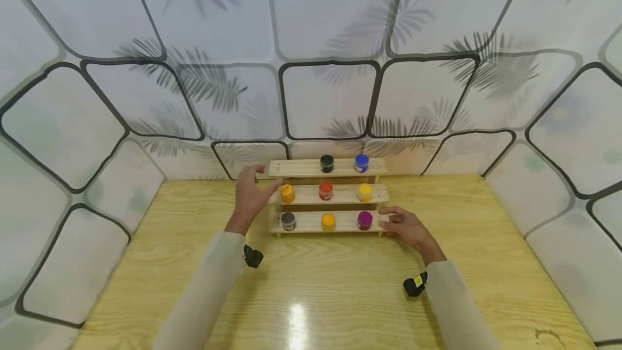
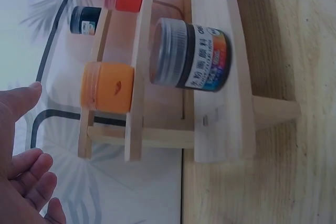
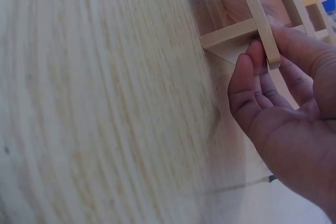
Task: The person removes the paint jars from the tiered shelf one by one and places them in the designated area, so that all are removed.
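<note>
A three-tier wooden display rack [image 1: 306, 223] stands on the table against the back wall, with small paint jars on its tiers. My right hand [image 1: 407, 227] grips the right end of the lowest tier, thumb above and fingers curled under the board [image 3: 262, 30]. Close by sits a purple paint jar [image 1: 365, 220]. My left hand [image 1: 250, 193] is beside the rack's left end, thumb and fingers spread and holding nothing. Nearest to it is an orange paint jar [image 2: 107, 87] on the middle tier. A black paint jar [image 2: 191, 56] with a clear lid stands on the lowest tier.
The top tier bears a dark jar [image 1: 327, 163] and a blue jar [image 1: 362, 163]. Red [image 1: 325, 191] and yellow [image 1: 364, 192] jars share the middle tier; a yellow-orange jar [image 1: 328, 222] is below. Patterned walls [image 1: 330, 101] enclose the wooden table [image 1: 340, 285].
</note>
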Motion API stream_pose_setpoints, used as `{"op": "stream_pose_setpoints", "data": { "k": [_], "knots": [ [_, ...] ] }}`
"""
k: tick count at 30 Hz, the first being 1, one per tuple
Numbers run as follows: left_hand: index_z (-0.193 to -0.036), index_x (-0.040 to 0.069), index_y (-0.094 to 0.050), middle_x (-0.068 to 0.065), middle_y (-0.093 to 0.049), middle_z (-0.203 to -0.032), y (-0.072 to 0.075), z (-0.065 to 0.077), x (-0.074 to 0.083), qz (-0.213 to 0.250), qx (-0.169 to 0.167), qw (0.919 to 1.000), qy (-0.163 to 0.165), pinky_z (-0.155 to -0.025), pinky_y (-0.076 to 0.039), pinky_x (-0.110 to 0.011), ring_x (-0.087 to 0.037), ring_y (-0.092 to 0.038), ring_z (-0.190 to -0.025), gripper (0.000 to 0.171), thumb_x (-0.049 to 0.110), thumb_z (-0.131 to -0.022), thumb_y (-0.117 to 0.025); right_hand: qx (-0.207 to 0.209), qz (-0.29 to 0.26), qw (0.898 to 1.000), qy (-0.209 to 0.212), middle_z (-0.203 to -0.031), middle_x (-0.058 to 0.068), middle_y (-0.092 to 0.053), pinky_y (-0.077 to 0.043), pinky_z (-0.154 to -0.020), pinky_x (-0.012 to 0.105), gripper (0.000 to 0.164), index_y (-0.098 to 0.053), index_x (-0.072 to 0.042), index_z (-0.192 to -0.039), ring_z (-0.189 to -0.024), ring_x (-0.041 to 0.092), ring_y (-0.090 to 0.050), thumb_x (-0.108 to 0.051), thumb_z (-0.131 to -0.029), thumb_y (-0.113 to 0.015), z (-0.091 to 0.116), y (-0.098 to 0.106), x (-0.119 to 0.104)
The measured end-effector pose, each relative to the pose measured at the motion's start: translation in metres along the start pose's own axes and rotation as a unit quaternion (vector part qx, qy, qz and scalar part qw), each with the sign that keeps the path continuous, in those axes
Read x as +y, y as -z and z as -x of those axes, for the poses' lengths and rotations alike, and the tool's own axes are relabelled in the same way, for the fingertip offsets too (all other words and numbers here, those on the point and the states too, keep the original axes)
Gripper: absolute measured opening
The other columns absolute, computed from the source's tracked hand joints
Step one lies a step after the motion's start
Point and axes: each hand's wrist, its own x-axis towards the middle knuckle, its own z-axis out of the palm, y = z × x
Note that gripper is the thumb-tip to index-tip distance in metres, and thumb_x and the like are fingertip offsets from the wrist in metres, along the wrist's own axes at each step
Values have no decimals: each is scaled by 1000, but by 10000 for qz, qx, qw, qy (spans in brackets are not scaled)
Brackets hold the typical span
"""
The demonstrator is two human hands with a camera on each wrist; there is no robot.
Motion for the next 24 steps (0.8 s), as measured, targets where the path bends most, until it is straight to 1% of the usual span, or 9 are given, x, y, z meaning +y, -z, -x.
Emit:
{"op": "stream_pose_setpoints", "data": {
  "k": [4, 11, 17, 21, 24],
  "knots": [
    [-124, -1, -56, -17, -56, -115, -6, -6, 4, -14, -47, 10000, -82, -81, -41, -42, -30, -47, -90, 57, 34, -83, -73, 35, -4, 10000, -14, -85, -2, -50, -53, -81, 28, 51, -45, 5, -132, -84, 9, -55, -19, -91, -63, 1, 1, 0],
    [-121, -2, -56, -18, -56, -114, -16, -16, 13, -59, -108, 9999, -98, -83, -42, -43, -33, -49, -93, 55, 33, -83, -73, 42, 39, 10000, 1, -87, -2, -55, -53, -80, 28, 51, -45, 5, -132, -85, 9, -57, -19, -91, -64, 2, 1, -1],
    [-112, -2, -59, -17, -58, -111, -24, -22, 22, -33, 4, 9998, -176, -80, -42, -41, -31, -49, -89, 49, 32, -81, -75, 74, 45, 10000, 9, -87, -1, -57, -53, -79, 28, 50, -47, 4, -131, -83, 10, -57, -19, -90, -65, 2, -1, 0],
    [-115, -3, -59, -17, -59, -111, -29, -25, 29, 16, 36, 9995, -327, -84, -44, -42, -33, -51, -94, 51, 31, -80, -75, -22, -4, 9998, 218, -88, -1, -58, -54, -78, 27, 46, -52, 0, -128, -84, 10, -58, -22, -89, -66, 1, 0, 3],
    [-118, -2, -58, -17, -59, -113, -33, -28, 34, 47, 1, 9993, -382, -86, -45, -43, -33, -52, -98, 53, 31, -80, -75, 3, -9, 9998, 189, -88, -1, -59, -53, -79, 28, 46, -52, 0, -128, -84, 11, -59, -21, -89, -66, 0, 0, 3]
  ]
}}
